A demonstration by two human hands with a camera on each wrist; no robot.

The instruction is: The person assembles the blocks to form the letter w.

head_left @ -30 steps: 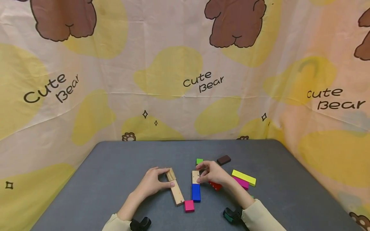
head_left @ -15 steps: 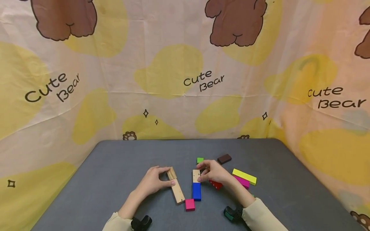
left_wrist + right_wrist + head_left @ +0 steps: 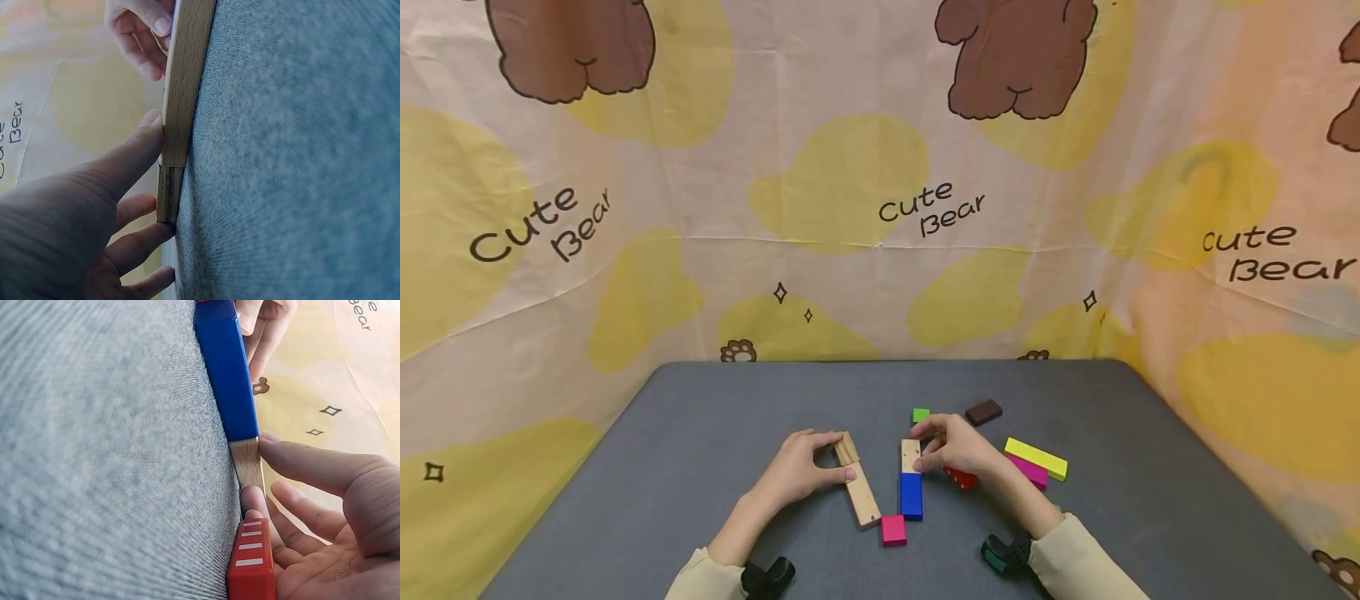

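Note:
On the grey table (image 3: 700, 450) my left hand (image 3: 840, 457) grips a short wooden block (image 3: 846, 448) at the far end of a long wooden block (image 3: 862, 497). In the left wrist view its thumb (image 3: 140, 150) presses where the long block (image 3: 187, 75) meets the short one (image 3: 167, 194). My right hand (image 3: 916, 450) pinches another short wooden block (image 3: 910, 455), which lies end to end with a blue block (image 3: 912, 496). The right wrist view shows thumb (image 3: 300, 459) and a finger on that wooden block (image 3: 250, 464), with the blue block (image 3: 226, 369) beyond and a red block (image 3: 251, 562) beside the palm.
A pink cube (image 3: 892, 529) lies at the near ends of the two rows. A green cube (image 3: 921, 414), brown block (image 3: 983, 412), yellow bar (image 3: 1036, 458), magenta block (image 3: 1028, 472) and the red block (image 3: 961, 478) lie around my right hand. A bear-print cloth walls in the table.

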